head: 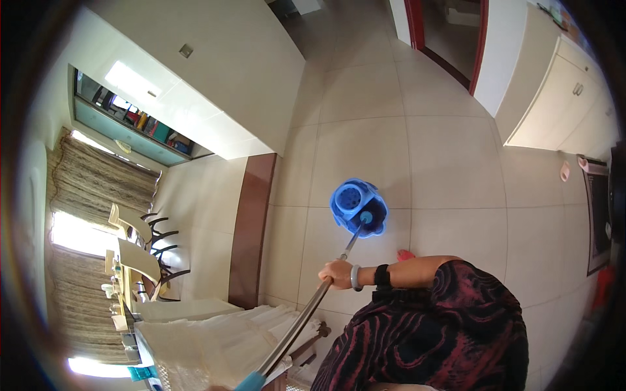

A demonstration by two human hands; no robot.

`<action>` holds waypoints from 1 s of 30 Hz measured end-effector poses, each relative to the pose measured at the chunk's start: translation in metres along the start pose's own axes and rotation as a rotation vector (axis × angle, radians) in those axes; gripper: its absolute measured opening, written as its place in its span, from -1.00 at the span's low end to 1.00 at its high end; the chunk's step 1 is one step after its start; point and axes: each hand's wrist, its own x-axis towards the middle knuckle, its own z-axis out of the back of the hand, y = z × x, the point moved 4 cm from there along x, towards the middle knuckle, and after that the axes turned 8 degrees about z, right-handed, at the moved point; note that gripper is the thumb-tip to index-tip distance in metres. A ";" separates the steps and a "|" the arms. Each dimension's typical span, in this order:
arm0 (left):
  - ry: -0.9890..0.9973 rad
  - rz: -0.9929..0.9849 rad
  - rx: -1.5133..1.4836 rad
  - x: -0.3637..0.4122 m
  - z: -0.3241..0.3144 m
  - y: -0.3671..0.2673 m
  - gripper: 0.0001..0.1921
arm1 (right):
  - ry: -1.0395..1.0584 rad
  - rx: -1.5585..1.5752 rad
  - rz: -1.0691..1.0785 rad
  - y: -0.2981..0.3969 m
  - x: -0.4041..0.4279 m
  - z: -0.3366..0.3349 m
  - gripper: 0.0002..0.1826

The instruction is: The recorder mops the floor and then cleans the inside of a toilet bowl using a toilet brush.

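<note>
My right hand [335,273] is closed around the metal pole of a mop [313,305], with a pale bangle and a black band on that wrist. The pole slants down to a round blue mop hub [366,217] inside the open compartment of a blue mop bucket [379,229]. Beside that compartment is the bucket's round, perforated wringer basket [348,196]. Only a sliver of my left hand [219,388] shows at the bottom edge, against the pole's light-blue grip [252,381]; its fingers are cut off by the frame.
Pale tiles [455,161] surround the bucket. A brown raised edge [252,229] and a white wall unit [234,73] stand left. A cloth-covered piece of furniture [210,347] is close under the pole. Chairs [139,259] are farther left; a cabinet [557,97], slippers [565,171] and mat [597,210] are right.
</note>
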 end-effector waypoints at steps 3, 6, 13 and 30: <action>0.038 0.046 0.139 0.015 -0.026 0.004 -0.83 | -0.061 0.035 -0.022 -0.042 -0.014 -0.008 -0.85; 0.128 0.244 0.288 0.017 -0.030 0.047 -0.82 | -0.046 0.036 -0.053 -0.091 -0.030 -0.013 -0.90; 0.201 0.300 0.289 0.026 -0.021 0.113 -0.83 | 0.031 -0.081 -0.291 -0.172 -0.028 -0.020 -0.91; -0.017 -0.181 0.065 -0.109 0.093 -0.035 -0.78 | -0.027 0.047 0.225 0.128 0.043 0.032 -0.77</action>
